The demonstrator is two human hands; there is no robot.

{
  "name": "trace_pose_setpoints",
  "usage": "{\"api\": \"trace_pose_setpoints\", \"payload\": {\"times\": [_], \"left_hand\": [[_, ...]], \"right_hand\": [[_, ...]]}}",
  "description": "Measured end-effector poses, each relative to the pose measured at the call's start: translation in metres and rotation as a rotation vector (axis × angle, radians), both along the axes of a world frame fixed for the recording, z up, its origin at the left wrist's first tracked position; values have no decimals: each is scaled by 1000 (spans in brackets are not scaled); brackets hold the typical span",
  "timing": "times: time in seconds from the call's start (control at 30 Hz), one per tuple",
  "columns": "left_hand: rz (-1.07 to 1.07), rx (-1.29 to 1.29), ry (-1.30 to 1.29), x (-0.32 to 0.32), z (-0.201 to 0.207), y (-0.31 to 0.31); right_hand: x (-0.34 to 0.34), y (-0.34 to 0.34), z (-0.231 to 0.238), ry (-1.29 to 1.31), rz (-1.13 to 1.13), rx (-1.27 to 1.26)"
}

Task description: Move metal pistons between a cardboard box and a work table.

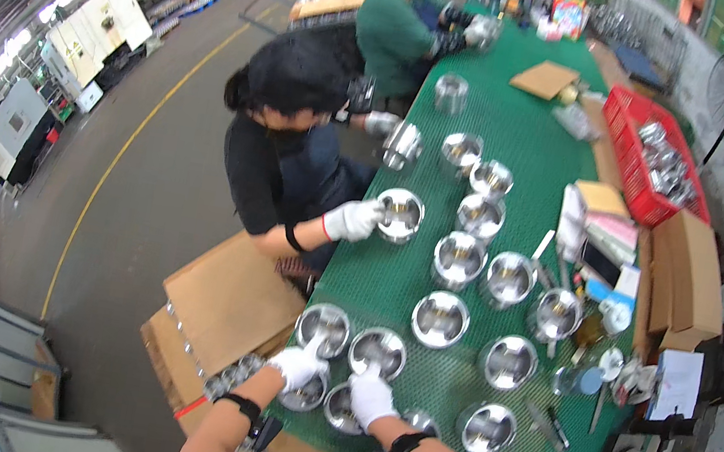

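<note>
Two open-ended silver pistons stand side by side at the near left of the green-matted table. On the left piston my left hand, in a white glove, grips the near rim, its fingers reaching into the hollow. My right hand, gloved too, holds the right piston the same way at its near rim. Beneath my hands stand two more pistons, a lower left piston and a lower middle piston, both partly covered. My fingertips are partly lost inside the hollows.
Several pistons, such as one at the centre, stand across the mat. A co-worker handles pistons ahead on the left; another person works farther off. Cardboard lies at the left edge. A red crate and tools are on the right.
</note>
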State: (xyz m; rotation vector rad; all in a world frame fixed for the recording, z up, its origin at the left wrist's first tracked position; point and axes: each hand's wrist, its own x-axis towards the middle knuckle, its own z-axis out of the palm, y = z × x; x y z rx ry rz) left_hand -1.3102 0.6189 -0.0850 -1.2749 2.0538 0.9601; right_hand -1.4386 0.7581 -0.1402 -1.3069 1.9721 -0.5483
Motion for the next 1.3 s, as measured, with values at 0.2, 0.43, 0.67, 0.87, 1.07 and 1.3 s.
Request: {"api": "trace_pose_setpoints", "payload": {"times": [0.2, 0.43, 0.67, 0.87, 1.07, 1.3], "left_hand": [[-166, -59, 35, -7, 3, 21], [-161, -582, 298, 45, 49, 90], [-143, -838, 446, 252, -24, 173], [243, -206, -168, 503, -89, 342], [617, 15, -301, 625, -105, 521], [668, -168, -57, 547, -125, 560]], "right_hand": [[-5, 10, -29, 65, -13, 52], [4, 15, -6, -68, -73, 88], [19, 5, -19, -35, -382, -11], [76, 67, 38, 615, -178, -133], [164, 150, 82, 442, 247, -406], [240, 183, 67, 381, 739, -216]]}}
